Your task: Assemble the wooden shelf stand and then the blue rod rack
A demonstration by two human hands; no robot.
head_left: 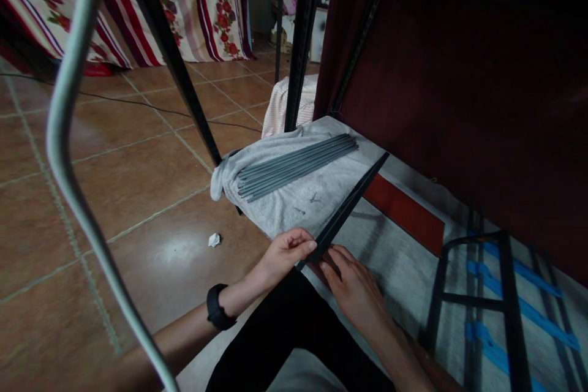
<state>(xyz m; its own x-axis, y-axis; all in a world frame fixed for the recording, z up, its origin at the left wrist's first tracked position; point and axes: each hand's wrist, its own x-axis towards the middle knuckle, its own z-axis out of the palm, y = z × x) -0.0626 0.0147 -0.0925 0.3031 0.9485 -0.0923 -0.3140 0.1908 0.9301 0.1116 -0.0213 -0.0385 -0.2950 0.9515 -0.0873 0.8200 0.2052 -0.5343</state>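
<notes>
My left hand (294, 248), with a dark band on its wrist, pinches the near end of a long black bar (349, 205) between thumb and fingers. The bar slants away from me to the upper right and shows a lengthwise ridge. Bent fingers of my right hand (356, 282) close on the same near end from the right; their tips are partly hidden. Past my hands, a row of thin grey rods (298, 166) lies side by side on a grey cloth (271, 150). A few small dark bits (315, 198) are on the cloth beside the rods.
A flat red-brown piece (404, 214) lies right of the bar. At lower right stands a black frame (508, 282) near blue strips (528, 306). Black posts (172, 61) rise ahead. A pale bent tube (68, 165) crosses the left foreground. Crumpled white paper (214, 239) is on the tiled floor.
</notes>
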